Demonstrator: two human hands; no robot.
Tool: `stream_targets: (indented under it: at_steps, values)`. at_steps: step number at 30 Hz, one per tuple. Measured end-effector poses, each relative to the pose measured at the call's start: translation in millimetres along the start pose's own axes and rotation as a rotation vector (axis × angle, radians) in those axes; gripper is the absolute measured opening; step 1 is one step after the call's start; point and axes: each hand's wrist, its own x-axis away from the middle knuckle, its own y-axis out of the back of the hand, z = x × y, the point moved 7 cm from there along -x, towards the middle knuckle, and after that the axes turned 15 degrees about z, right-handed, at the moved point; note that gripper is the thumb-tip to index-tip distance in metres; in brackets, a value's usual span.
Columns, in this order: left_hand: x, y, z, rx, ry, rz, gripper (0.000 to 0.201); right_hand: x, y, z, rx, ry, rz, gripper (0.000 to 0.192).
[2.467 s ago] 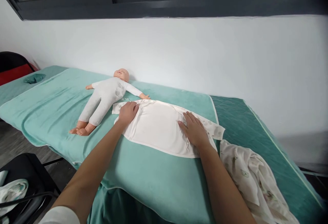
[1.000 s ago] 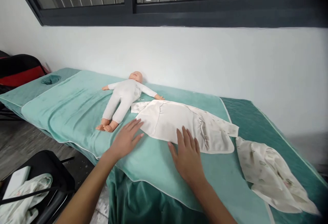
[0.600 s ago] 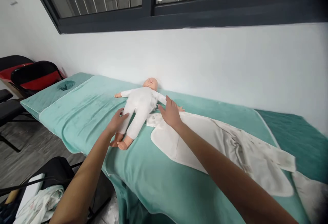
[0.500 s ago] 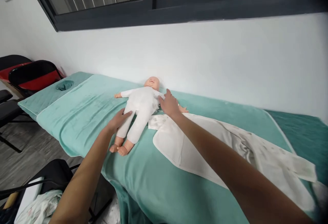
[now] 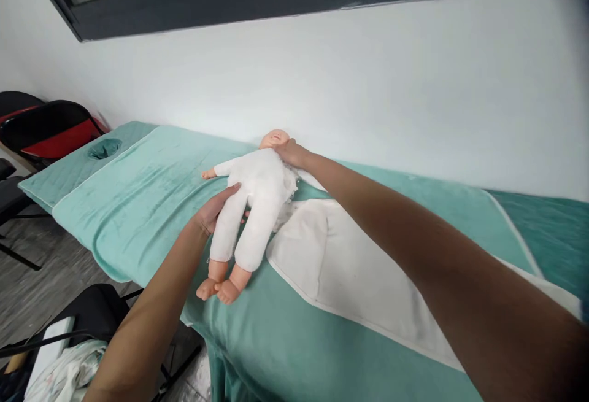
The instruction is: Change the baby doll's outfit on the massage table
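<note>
A baby doll (image 5: 257,178) with a white cloth body lies on its back, head toward the wall and feet toward me. My left hand (image 5: 219,207) grips it at the hip and thigh, thumb on top and fingertips showing between the legs. At the neck, just below the chin, my right hand (image 5: 291,152) is closed around the doll; part of its fingers is hidden. White stuffing pokes from the doll's side near my right forearm. Beside the doll, a white baby garment (image 5: 350,261) is spread flat, partly covered by my right arm.
The padded bed (image 5: 151,193) has a green cover and a face hole at its left end. A white wall (image 5: 414,83) and dark window frame (image 5: 193,9) stand behind. Red and black chairs (image 5: 59,135) are at left; a black chair (image 5: 96,310) holding cloth stands lower left.
My right hand has moved from the doll's side up to its neck. My left hand has slid under the thigh, and the doll's hips and legs look raised and nearer me.
</note>
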Motion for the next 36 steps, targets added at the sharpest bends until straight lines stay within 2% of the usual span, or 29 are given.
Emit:
stream_targets:
  at_steps: [2,5,8,10,13,16,19,22,24,26,28,31,34,36]
  values:
    - [2.9,-33.6,-5.5,0.034,-0.024,0.055,0.043,28.3,21.6,-6.9,0.004,-0.049,0.009,0.063]
    - [9.6,-102.7,-3.1,0.093,-0.033,0.191,0.043,84.5,57.1,-29.0,0.016,-0.133,-0.02,0.072]
    - [21.4,-176.5,15.3,0.16,-0.037,0.311,0.049,149.0,86.9,-64.9,0.036,-0.223,-0.083,0.082]
    - [29.6,-219.0,33.5,0.196,-0.025,0.364,0.055,187.9,98.8,-91.8,0.065,-0.27,-0.103,0.082]
    - [38.3,-265.3,60.0,0.206,0.023,0.383,0.066,229.2,104.7,-127.0,0.092,-0.303,-0.098,0.079]
    - [42.4,-291.4,75.9,0.185,0.042,0.328,0.073,249.1,103.3,-149.9,0.098,-0.311,-0.11,0.075]
    - [44.3,-303.3,80.5,0.133,-0.021,0.262,0.071,255.5,101.7,-160.4,0.117,-0.32,-0.119,0.073]
    - [43.4,-295.3,78.8,-0.042,-0.121,0.118,0.064,259.2,106.7,-157.5,0.193,-0.341,-0.118,0.074]
    - [40.7,-282.5,76.8,-0.237,-0.147,-0.007,0.059,261.9,113.1,-141.2,0.405,-0.333,-0.154,0.065]
    - [35.9,-271.3,72.3,-0.456,-0.174,-0.097,0.059,262.4,110.8,-111.3,0.667,-0.242,-0.213,0.049]
    - [30.0,-264.2,66.1,-0.648,-0.226,-0.149,0.057,258.0,89.7,-79.0,0.823,-0.088,-0.212,0.039]
    - [20.1,-258.3,61.3,-0.88,-0.257,-0.185,0.051,238.2,31.0,-49.5,0.909,0.062,-0.028,0.035]
    - [10.7,-250.8,62.6,-1.049,-0.21,-0.195,0.039,210.9,-15.1,-41.0,0.908,0.075,0.046,0.033]
    - [7.0,-245.0,62.5,-1.129,-0.199,-0.193,0.03,193.2,-30.9,-43.9,0.887,0.046,0.075,0.034]
